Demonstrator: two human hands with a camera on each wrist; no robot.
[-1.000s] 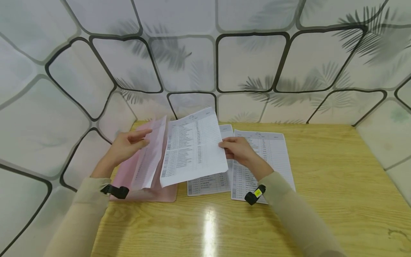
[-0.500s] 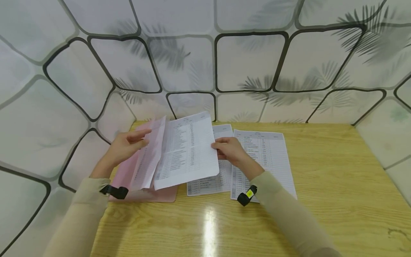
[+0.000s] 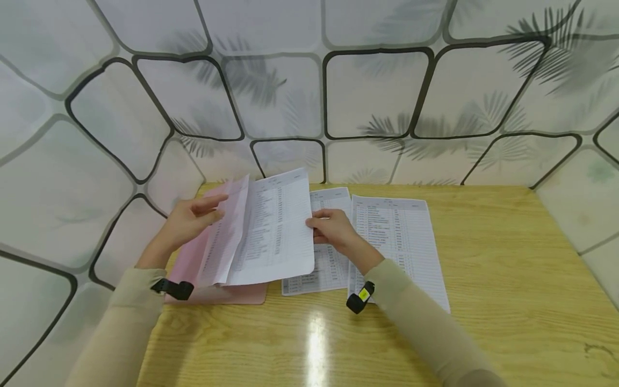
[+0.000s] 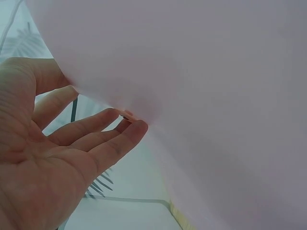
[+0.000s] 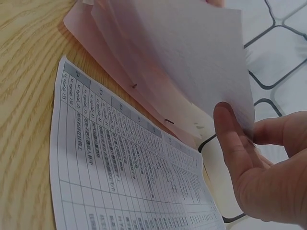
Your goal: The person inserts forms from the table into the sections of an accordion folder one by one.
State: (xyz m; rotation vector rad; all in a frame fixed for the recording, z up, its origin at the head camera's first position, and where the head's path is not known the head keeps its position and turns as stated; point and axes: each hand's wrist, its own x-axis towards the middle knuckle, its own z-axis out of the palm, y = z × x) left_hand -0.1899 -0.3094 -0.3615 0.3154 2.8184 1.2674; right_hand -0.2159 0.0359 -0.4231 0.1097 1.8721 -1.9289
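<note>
My left hand (image 3: 191, 220) props up a pale pink translucent flap (image 3: 224, 236) with straight fingers; in the left wrist view the fingertips (image 4: 136, 128) touch the flap (image 4: 216, 96) from behind. The flap belongs to a pink folder (image 3: 227, 294) lying at the table's left. My right hand (image 3: 331, 228) pinches the right edge of a printed sheet (image 3: 275, 231), which is raised and leaning against the flap. In the right wrist view my thumb (image 5: 230, 139) lies on the sheet's (image 5: 192, 62) edge.
Two more printed sheets lie flat on the wooden table (image 3: 483, 301): one (image 3: 326, 271) beside the folder, also seen as the flat sheet (image 5: 110, 167) in the right wrist view, and one (image 3: 401, 236) further right. Patterned wall panels (image 3: 121, 123) close in the left and back.
My right hand has carried the printed sheet leftward, bringing it close against the raised pink flap. The left hand and flap have stayed in place.
</note>
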